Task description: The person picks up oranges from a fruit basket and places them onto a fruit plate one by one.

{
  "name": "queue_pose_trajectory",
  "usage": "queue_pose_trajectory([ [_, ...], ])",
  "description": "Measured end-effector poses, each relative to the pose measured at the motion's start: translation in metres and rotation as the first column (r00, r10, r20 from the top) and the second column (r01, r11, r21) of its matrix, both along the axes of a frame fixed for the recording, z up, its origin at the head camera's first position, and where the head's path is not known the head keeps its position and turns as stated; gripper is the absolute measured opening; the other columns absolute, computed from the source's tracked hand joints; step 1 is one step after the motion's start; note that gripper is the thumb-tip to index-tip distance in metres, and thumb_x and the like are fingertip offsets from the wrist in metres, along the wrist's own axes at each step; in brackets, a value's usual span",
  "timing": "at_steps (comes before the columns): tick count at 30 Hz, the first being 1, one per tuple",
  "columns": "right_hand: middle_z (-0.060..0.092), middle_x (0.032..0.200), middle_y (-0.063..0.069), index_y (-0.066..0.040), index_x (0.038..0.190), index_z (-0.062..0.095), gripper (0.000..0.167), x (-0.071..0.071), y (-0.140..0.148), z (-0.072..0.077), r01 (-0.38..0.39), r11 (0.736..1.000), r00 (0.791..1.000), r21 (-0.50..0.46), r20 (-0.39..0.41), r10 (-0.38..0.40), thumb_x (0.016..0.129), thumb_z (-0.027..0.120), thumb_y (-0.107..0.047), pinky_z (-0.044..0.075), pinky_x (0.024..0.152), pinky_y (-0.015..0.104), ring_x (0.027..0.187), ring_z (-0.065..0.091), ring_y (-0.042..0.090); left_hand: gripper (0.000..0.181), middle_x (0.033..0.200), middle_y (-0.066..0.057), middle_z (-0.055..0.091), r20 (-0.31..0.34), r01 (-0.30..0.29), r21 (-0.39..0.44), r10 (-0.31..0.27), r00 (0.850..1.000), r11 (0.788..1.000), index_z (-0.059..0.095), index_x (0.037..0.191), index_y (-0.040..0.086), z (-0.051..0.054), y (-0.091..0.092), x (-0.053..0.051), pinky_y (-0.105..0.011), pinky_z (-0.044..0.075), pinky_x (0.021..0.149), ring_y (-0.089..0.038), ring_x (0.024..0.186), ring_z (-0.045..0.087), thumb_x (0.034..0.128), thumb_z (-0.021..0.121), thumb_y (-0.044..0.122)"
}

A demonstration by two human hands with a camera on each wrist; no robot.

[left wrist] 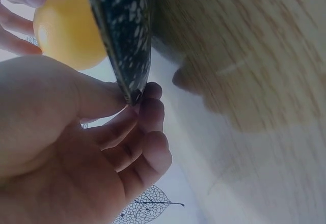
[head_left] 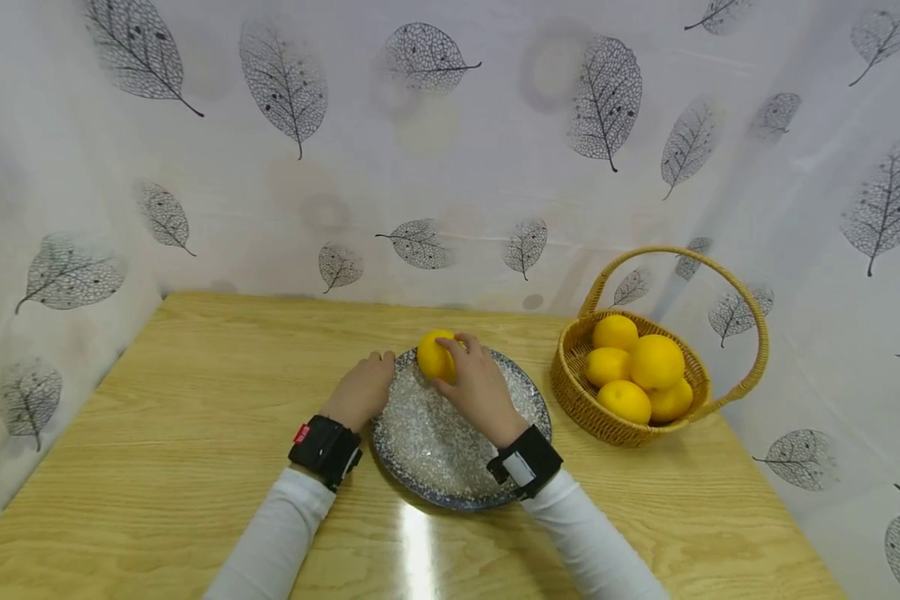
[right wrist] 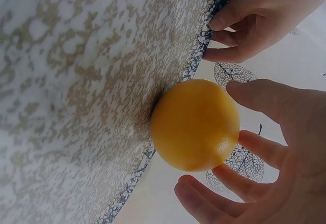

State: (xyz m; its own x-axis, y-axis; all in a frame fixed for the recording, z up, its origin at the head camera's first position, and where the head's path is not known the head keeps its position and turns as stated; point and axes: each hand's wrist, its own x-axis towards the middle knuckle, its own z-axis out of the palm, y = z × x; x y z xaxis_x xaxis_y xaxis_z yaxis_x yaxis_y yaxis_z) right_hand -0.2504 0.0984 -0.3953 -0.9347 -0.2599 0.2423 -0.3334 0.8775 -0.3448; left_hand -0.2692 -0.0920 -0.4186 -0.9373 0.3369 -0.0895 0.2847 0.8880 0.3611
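Observation:
A round speckled grey plate (head_left: 431,454) with a dark blue rim sits on the wooden table. My left hand (head_left: 360,390) pinches its left rim, thumb on the upper side and fingertips beneath, as the left wrist view shows. One orange (head_left: 432,357) rests on the plate's far part, near the rim. Around this orange curl the thumb and fingers of my right hand (head_left: 482,390). In the right wrist view the orange (right wrist: 196,127) touches the plate surface, with fingertips against its side. A wicker basket (head_left: 585,408) holding several oranges (head_left: 656,362) stands right of the plate.
The basket's tall arched handle (head_left: 757,333) leans out to the right. Behind the wooden table (head_left: 217,400) hangs a pale curtain (head_left: 450,167) printed with dark leaves, which also runs along both sides.

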Motion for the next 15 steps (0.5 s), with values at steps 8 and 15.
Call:
queue_pose_trajectory([
  [8, 0.052, 0.146, 0.021, -0.012, 0.145, 0.054, 0.061, 0.001, 0.017, 0.004, 0.000, 0.999, 1.000, 0.037, 0.004, -0.001, 0.091, 0.078, -0.023, 0.058, 0.091, 0.051, 0.124, 0.059, 0.040, 0.041, 0.133, -0.035, 0.057, -0.001, -0.013, -0.012, 0.013, 1.000, 1.000, 0.043, 0.145, -0.012, 0.004, 0.003, 0.000, -0.053, 0.052, 0.102, -0.047, 0.120, 0.059, 0.1039, 0.041, -0.005],
  [15, 0.051, 0.146, 0.021, -0.013, 0.149, 0.050, 0.058, -0.001, 0.065, 0.018, 0.107, 0.991, 0.994, 0.083, -0.027, -0.105, 0.096, 0.071, -0.023, 0.057, 0.085, 0.050, 0.124, 0.057, 0.041, 0.043, 0.137, -0.037, 0.055, 0.006, -0.012, -0.010, 0.012, 1.000, 1.000, 0.041, 0.146, -0.012, 0.003, 0.001, 0.003, -0.055, 0.050, 0.105, -0.049, 0.124, 0.058, 0.1037, 0.040, -0.005],
])
